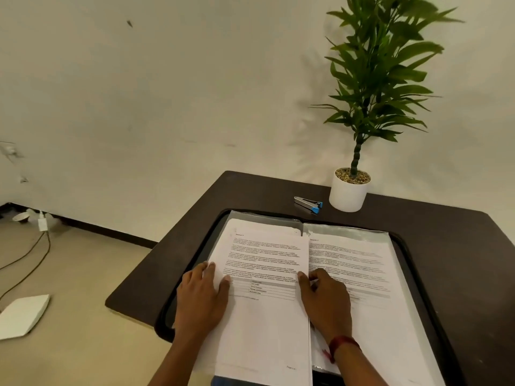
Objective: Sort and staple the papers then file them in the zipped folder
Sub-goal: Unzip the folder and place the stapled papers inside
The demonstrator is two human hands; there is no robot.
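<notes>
— Grip?
— Left hand (202, 291) curled round the outer edge of the left sheaf (264, 316), thumb on top; right hand (326, 299) pinching its inner edge, thumb on the page
— And the papers?
— Lying in the open zipped folder (163, 330), just beside the right sheaf (362, 274)
— Further out?
— Stapler (308, 203) on the dark table (459, 246) behind the folder, near a potted plant (349, 195)

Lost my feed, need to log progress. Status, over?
Left hand and right hand grip paper stack by its side edges, on open folder. Stapler lies beyond, by plant pot. Nothing in the way.
</notes>
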